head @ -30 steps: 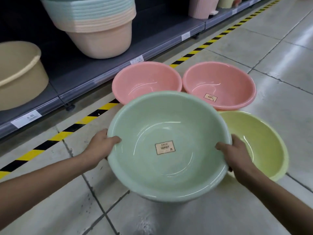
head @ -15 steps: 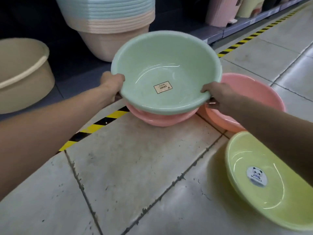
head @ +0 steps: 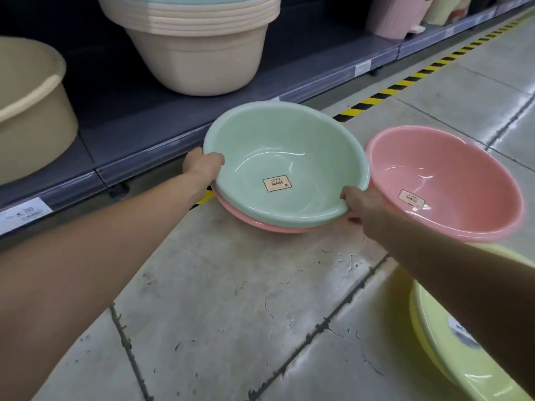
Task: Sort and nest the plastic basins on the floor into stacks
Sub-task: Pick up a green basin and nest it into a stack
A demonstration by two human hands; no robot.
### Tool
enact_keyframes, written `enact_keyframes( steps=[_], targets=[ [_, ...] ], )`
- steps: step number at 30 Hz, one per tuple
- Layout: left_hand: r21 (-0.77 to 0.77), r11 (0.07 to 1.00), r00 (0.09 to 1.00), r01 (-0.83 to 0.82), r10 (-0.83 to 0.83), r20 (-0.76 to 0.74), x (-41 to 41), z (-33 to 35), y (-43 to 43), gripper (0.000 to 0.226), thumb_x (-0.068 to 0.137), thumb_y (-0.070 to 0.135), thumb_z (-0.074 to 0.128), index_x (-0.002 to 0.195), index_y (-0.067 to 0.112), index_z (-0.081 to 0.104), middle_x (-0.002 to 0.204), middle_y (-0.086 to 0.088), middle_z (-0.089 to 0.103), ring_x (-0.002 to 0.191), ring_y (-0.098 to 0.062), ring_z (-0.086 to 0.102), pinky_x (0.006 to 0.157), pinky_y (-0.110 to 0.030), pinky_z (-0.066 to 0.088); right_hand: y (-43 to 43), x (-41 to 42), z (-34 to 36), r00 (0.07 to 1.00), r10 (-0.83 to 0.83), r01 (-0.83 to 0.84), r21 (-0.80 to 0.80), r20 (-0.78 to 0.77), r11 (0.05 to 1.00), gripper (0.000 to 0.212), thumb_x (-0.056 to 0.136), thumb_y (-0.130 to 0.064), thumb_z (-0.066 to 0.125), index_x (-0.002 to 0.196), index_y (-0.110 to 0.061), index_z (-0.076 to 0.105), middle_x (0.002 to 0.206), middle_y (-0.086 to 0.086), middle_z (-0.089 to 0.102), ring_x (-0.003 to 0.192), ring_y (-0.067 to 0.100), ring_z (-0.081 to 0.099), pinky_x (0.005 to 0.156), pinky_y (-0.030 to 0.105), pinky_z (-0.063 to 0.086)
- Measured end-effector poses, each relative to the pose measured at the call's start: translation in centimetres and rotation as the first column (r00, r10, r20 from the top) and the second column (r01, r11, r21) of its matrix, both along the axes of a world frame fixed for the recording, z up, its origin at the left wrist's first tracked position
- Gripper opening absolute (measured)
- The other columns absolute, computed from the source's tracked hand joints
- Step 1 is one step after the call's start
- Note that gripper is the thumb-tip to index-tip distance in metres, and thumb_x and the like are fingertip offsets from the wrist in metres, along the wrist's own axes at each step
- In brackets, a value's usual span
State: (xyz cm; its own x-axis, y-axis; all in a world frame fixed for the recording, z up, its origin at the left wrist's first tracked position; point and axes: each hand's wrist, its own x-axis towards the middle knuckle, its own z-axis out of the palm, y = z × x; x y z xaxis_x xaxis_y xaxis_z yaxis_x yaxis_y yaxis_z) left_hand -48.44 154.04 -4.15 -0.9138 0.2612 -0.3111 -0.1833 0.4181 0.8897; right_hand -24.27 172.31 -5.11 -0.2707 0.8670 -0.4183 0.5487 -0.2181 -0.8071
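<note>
A pale green basin (head: 289,157) with a square label sits inside a pink basin (head: 260,222) on the floor; only the pink rim shows beneath it. My left hand (head: 204,164) grips the green rim on its left side. My right hand (head: 362,205) grips the rim at its near right. A second pink basin (head: 451,175) stands just right of the pair, touching or nearly touching it. A yellow basin (head: 440,342) lies at the lower right, partly hidden by my right forearm.
A low grey shelf (head: 139,123) runs along the left, carrying a stack of beige tubs (head: 199,50) and another beige tub (head: 26,111). Yellow-black tape (head: 385,92) marks the floor along the shelf. Tiled floor (head: 231,299) lies in front of me.
The green basin went from held near me, forward and down into the left pink basin. Both hands stayed on its rim. The view shifted left.
</note>
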Motion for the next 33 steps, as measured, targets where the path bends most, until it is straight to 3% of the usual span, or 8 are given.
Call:
enact_keyframes(
  steps=[6, 12, 15, 19, 22, 26, 30, 33],
  targets=[
    [0.068, 0.998, 0.995, 0.015, -0.022, 0.098, 1.5, -3.6, -2.0, 0.033, 0.083, 0.013, 0.058, 0.115, 0.022, 0.06, 0.112, -0.006, 0.07, 0.092, -0.026, 0.067, 0.072, -0.032, 0.055, -2.0, 0.9, -2.2, 0.989, -0.022, 0.01, -0.082, -0.144, 0.997, 0.034, 0.086, -0.016, 0.053, 0.121, -0.014, 0.051, 0.105, 0.008, 0.066, 0.088, 0.03, 0.068, 0.045, 0.029, 0.055],
    [0.123, 0.991, 0.962, -0.051, 0.016, 0.273, 3.2, -4.1, -4.3, 0.042, 0.083, 0.011, 0.055, 0.124, 0.011, 0.057, 0.1, -0.01, 0.069, 0.074, -0.025, 0.064, 0.06, -0.031, 0.053, -3.4, 2.0, -2.1, 0.97, -0.074, 0.034, -0.173, -0.233, 0.984, 0.017, 0.088, -0.009, 0.05, 0.098, -0.02, 0.058, 0.093, 0.003, 0.067, 0.077, 0.023, 0.066, 0.056, 0.033, 0.057],
    [0.142, 0.986, 0.968, -0.092, 0.055, 0.245, 3.9, -3.4, -4.9, 0.043, 0.08, 0.006, 0.055, 0.123, 0.007, 0.058, 0.106, -0.014, 0.069, 0.076, -0.028, 0.063, 0.066, -0.035, 0.054, -3.7, 2.4, -1.3, 0.967, -0.086, 0.046, -0.164, -0.24, 0.985, 0.022, 0.087, -0.004, 0.05, 0.105, -0.014, 0.056, 0.093, 0.005, 0.065, 0.081, 0.025, 0.065, 0.063, 0.037, 0.059],
    [0.241, 0.964, 0.99, -0.108, 0.081, 0.117, 4.8, 1.1, -4.3, 0.032, 0.082, 0.004, 0.054, 0.113, 0.012, 0.06, 0.095, -0.009, 0.067, 0.068, -0.022, 0.061, 0.059, -0.029, 0.052, -3.1, 3.0, 1.6, 0.943, -0.042, 0.009, -0.1, -0.331, 0.995, 0.023, 0.087, -0.001, 0.048, 0.098, -0.019, 0.057, 0.09, 0.002, 0.066, 0.077, 0.022, 0.064, 0.071, 0.039, 0.06],
    [0.322, 0.945, 0.998, -0.051, 0.039, 0.042, 5.3, 5.5, -2.1, 0.024, 0.083, 0.005, 0.053, 0.104, 0.015, 0.059, 0.088, -0.002, 0.066, 0.068, -0.02, 0.062, 0.056, -0.027, 0.052, -0.9, 3.9, 5.5, 0.918, -0.034, 0.027, -0.022, -0.396, 0.999, 0.027, 0.087, -0.003, 0.049, 0.112, -0.012, 0.055, 0.088, 0.004, 0.065, 0.071, 0.021, 0.063, 0.058, 0.03, 0.055],
    [0.372, 0.925, 0.995, 0.081, -0.098, 0.027, 6.6, 9.2, 5.0, 0.039, 0.079, 0.007, 0.054, 0.118, 0.01, 0.056, 0.098, -0.008, 0.07, 0.077, -0.026, 0.068, 0.07, -0.042, 0.06, 4.4, 7.7, 10.6, 0.913, -0.023, 0.078, 0.12, -0.407, 0.99, 0.022, 0.09, -0.005, 0.051, 0.111, -0.01, 0.054, 0.088, 0.005, 0.063, 0.071, 0.02, 0.063, 0.057, 0.031, 0.058],
    [0.316, 0.917, 0.963, 0.244, -0.267, 0.029, 11.5, 9.7, 13.3, 0.034, 0.084, 0.011, 0.054, 0.117, 0.011, 0.048, 0.1, -0.008, 0.065, 0.071, -0.023, 0.062, 0.067, -0.038, 0.058, 10.3, 13.3, 11.8, 0.894, -0.2, 0.261, 0.104, -0.401, 0.96, 0.025, 0.09, -0.007, 0.052, 0.114, -0.013, 0.049, 0.089, 0.004, 0.059, 0.071, 0.018, 0.062, 0.046, 0.024, 0.055],
    [0.281, 0.909, 0.936, 0.307, -0.342, 0.085, 15.4, 8.4, 17.8, 0.035, 0.085, 0.012, 0.055, 0.119, 0.012, 0.05, 0.091, -0.004, 0.063, 0.066, -0.019, 0.06, 0.051, -0.025, 0.054, 13.0, 17.3, 10.0, 0.893, -0.278, 0.333, 0.107, -0.353, 0.937, 0.027, 0.087, -0.006, 0.052, 0.113, -0.012, 0.048, 0.085, 0.004, 0.056, 0.067, 0.018, 0.059, 0.043, 0.024, 0.052]
  ],
)
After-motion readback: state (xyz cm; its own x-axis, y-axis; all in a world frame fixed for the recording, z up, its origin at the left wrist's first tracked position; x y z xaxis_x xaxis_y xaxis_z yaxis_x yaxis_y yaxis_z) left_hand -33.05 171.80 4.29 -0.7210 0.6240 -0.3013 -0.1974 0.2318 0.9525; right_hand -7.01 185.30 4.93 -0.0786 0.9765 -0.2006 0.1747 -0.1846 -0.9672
